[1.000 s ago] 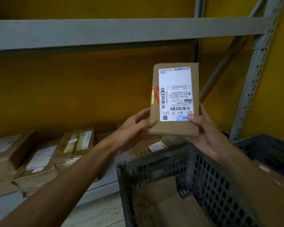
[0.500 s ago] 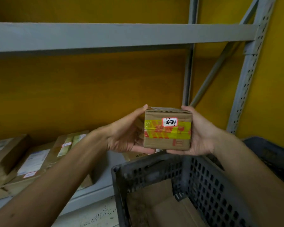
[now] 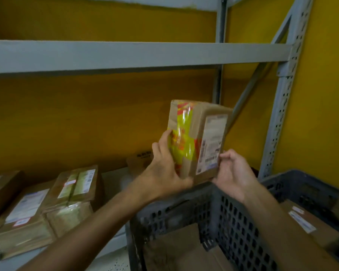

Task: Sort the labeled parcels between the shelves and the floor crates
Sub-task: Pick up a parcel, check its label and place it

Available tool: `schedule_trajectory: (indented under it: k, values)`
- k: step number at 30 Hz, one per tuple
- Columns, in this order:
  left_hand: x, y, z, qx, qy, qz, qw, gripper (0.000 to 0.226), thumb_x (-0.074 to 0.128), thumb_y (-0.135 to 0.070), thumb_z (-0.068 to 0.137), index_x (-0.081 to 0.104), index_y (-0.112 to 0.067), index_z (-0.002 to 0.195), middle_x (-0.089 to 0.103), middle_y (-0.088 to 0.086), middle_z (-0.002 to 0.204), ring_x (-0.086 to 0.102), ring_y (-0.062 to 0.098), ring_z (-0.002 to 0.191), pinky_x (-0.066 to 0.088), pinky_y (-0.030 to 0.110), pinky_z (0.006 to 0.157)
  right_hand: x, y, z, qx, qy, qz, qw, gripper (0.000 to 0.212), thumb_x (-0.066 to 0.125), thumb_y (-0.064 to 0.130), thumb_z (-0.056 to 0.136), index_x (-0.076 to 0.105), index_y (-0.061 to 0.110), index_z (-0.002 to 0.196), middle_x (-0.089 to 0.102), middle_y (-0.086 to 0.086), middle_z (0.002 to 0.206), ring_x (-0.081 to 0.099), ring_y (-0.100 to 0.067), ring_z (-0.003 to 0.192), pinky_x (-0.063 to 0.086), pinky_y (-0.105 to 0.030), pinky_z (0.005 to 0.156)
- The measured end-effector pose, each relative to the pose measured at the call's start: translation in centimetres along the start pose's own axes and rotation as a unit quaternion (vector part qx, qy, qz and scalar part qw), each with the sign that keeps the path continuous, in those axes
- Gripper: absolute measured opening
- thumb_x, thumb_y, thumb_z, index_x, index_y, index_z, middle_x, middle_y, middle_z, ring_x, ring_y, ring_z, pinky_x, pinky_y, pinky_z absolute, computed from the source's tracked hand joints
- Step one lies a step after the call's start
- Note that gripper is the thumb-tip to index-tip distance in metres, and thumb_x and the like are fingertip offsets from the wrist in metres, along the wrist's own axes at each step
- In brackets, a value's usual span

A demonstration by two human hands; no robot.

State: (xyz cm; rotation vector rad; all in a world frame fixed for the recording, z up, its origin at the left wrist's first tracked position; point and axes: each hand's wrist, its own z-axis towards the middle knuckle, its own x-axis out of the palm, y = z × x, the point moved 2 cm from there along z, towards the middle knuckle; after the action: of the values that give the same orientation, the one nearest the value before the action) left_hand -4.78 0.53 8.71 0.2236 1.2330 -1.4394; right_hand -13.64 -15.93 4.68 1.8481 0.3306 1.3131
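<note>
I hold a brown cardboard parcel point(image 3: 199, 122) upright above the near crate, its yellow-and-red tape facing left and its white shipping label facing right. My left hand point(image 3: 164, 169) grips the taped side and lower edge. My right hand point(image 3: 233, 171) touches the bottom right corner by the label, fingers curled and partly apart. Below them is a dark plastic crate point(image 3: 229, 218) with flat cardboard inside. On the lower shelf point(image 3: 114, 177) to the left lie several labeled parcels point(image 3: 74, 188).
A second dark crate point(image 3: 311, 188) at the right holds a labeled box point(image 3: 309, 223). A grey shelf beam point(image 3: 125, 55) runs overhead, with a perforated upright point(image 3: 282, 106) and a diagonal brace at the right. A small box point(image 3: 140, 159) stands on the shelf behind my left hand.
The parcel went from label facing me, to end-on and low, to upright and turned so tape and label show on adjacent sides. My right hand has loosened to the corner.
</note>
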Motion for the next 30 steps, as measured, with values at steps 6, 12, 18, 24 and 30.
schedule_trajectory:
  k: [6,12,18,24,30]
  values:
    - [1.4,3.2,-0.1,0.262,-0.159,0.075,0.949,0.103,0.075,-0.022,0.072,0.001,-0.016,0.145,0.016,0.008,0.14,0.019,0.025,0.136,0.044,0.041,0.098,-0.1,0.3,-0.2,-0.062,0.094,0.023,0.993,0.056,0.085,0.031,0.063,0.068,0.02,0.116,0.06,-0.018,0.123,0.051,-0.041,0.105,0.039,-0.052,0.097]
    - [1.3,5.0,0.6,0.247,-0.19,-0.001,0.95,0.12,0.079,-0.013,0.067,-0.01,-0.023,0.145,0.018,0.02,0.142,0.025,0.033,0.14,0.035,0.031,0.109,1.3,0.9,-0.2,-0.124,0.107,-0.038,0.986,0.032,0.066,0.024,0.074,0.071,0.024,0.106,0.067,-0.004,0.119,0.06,-0.023,0.111,0.046,-0.04,0.097]
    - [0.1,5.1,-0.2,-0.078,0.047,-0.446,0.89,0.07,0.066,-0.029,0.086,0.029,-0.033,0.145,0.054,-0.005,0.139,0.058,0.014,0.121,0.054,0.034,0.093,2.3,0.5,-0.3,-0.156,0.092,-0.179,0.967,0.046,0.066,0.026,0.08,0.059,0.032,0.125,0.071,0.003,0.116,0.065,-0.018,0.111,0.051,-0.04,0.093]
    - [-0.4,6.7,-0.9,-0.199,0.051,-0.488,0.848,0.051,0.044,-0.036,0.097,0.04,-0.019,0.145,0.06,0.005,0.134,0.063,0.026,0.112,0.049,0.049,0.1,5.4,-0.9,0.0,-0.107,0.034,-0.268,0.957,0.065,0.08,0.053,0.066,0.051,0.033,0.12,0.059,-0.006,0.126,0.068,-0.022,0.103,0.06,-0.037,0.07]
    - [-3.0,7.2,-2.1,0.088,0.009,0.091,0.992,0.108,0.07,-0.067,0.068,0.016,-0.032,0.155,0.01,-0.007,0.163,0.018,0.017,0.149,0.035,0.042,0.115,7.0,-4.6,1.9,0.006,-0.004,-0.233,0.973,0.044,0.063,0.049,0.085,0.06,0.022,0.119,0.074,-0.01,0.102,0.072,-0.027,0.091,0.06,-0.047,0.072]
